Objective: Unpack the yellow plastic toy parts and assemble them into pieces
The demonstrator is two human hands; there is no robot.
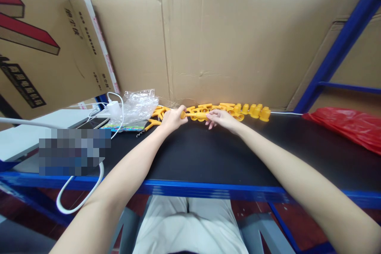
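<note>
Above the far part of the black tabletop, my left hand [174, 120] is closed on a slim yellow plastic piece [197, 115]. My right hand [222, 120] pinches its other end, with the lower fingers loosely curled. The fingers hide both ends, so its full shape cannot be made out. Just left of my left hand lies a yellow corkscrew [152, 124] with a T-shaped handle and metal spiral. Behind my hands, several more yellow handles [226, 105] lie in a row. Several yellow cups [264, 114] stand right of my right hand.
Clear plastic wrap [138, 103] and a white charger [113, 108] with cables sit left. A red plastic bag [342, 125] lies right. Cardboard [238, 47] walls the back; a large box [53, 39] leans in at left. The blue shelf edge [214, 188] runs along the front.
</note>
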